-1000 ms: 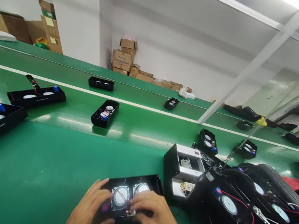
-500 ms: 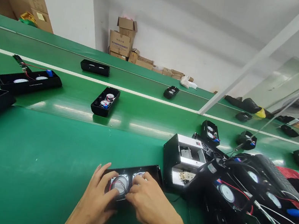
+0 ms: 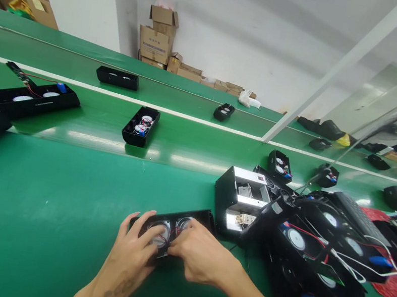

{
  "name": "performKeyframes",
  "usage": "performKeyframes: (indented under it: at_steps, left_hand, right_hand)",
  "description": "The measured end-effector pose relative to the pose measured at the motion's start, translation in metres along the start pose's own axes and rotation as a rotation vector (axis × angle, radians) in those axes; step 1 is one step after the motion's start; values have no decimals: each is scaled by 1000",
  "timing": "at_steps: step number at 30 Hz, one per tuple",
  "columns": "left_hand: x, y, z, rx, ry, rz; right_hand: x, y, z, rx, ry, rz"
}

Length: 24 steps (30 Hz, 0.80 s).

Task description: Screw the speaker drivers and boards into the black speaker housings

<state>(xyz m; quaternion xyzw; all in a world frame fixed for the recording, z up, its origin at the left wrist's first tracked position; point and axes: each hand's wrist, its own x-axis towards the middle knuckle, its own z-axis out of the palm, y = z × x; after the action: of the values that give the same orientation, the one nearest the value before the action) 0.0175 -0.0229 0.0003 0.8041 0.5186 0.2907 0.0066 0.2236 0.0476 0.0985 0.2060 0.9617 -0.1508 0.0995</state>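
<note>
Speaker housing is being held on the green table, open side up, by both hands. Its left end is being gripped by the left hand, whose fingers are being spread over the left driver. Beside the right driver, bunched fingertips of the right hand are being pressed inside; whether anything is being pinched is being hidden by the fingers. Just beyond the right end, a black-and-silver device is being seen. Farther right, a heap of black housings is being carried by the table. Across the table, an open black box with round drivers and a blue part is being shown.
</note>
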Motion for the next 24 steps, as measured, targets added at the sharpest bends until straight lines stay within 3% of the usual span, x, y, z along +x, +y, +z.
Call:
performKeyframes:
  at_steps: [4,8,13,24]
  left_hand:
    - [37,-18,-24,-222,-276,-151]
    - [81,-49,-40,-406,-519,-268]
    - [100,-68,-41,-468,-611,-319]
    - [104,-64,-45,-524,-661,-386]
  right_hand:
    - [10,1,-8,43,136,122]
    - [35,24,-23,133,121,145]
    - [51,39,-40,208,115,117]
    - [57,29,-41,288,89,173]
